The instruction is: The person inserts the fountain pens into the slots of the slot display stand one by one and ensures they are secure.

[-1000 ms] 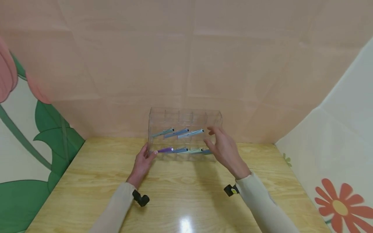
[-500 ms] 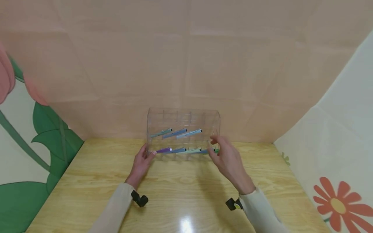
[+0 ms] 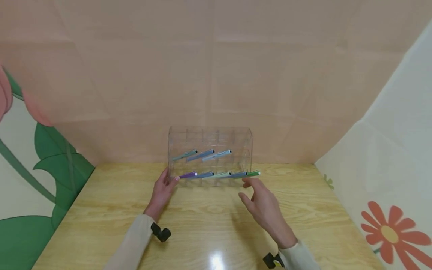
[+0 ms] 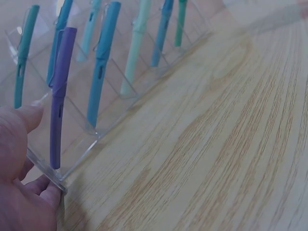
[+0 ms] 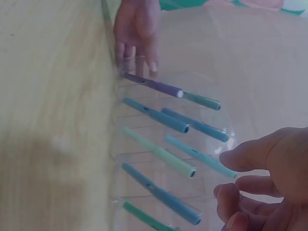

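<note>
green pen (image 3: 252, 173) sits in its slot just beyond the right hand (image 3: 263, 206).

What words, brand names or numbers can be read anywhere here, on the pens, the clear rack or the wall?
None: no readable text shows in any view.
Pens: plain coloured barrels, no lettering visible; any fine print is too small to tell.
Rack: clear plastic, no label seen.
Table: bare wood grain.
Wall: only painted flowers and leaves, no writing.
Yellow tag at the right wrist: too small to read.
</note>
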